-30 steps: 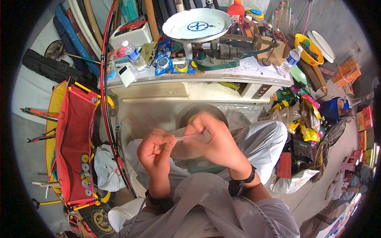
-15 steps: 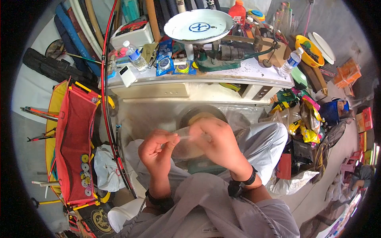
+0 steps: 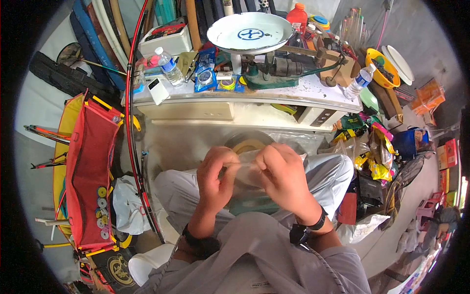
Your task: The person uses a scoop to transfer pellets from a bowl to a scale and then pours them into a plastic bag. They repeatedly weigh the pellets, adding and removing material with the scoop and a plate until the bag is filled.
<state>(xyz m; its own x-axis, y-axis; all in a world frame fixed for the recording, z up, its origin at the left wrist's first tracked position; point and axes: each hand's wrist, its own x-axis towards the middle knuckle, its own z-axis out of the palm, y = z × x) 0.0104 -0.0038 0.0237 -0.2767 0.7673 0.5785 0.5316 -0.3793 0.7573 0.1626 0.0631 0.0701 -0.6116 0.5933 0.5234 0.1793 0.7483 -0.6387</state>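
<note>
My left hand (image 3: 217,176) and my right hand (image 3: 282,177) are close together over my lap, both with fingers pinched. Between them they hold the top edge of a thin, clear plastic bag (image 3: 248,177), which is blurred and hangs down between the hands. My left thumb and fingers press on its left end, my right fingers on its right end. Beyond the hands, a round tan object (image 3: 247,145) rests in a dark round container, partly hidden by them. A green surface (image 3: 252,204) shows below the bag.
Ahead stands a white table (image 3: 196,100) bearing a scale with a white pan (image 3: 250,33), two water bottles (image 3: 170,67) and a white device (image 3: 158,91). A red rod (image 3: 129,98) rises at the left beside a red fabric tray (image 3: 93,171). Packets (image 3: 379,164) lie right.
My left hand has moved right and slightly up, and my right hand has shifted slightly right. Both now pinch the bag's top edge closer together. The view has shifted slightly.
</note>
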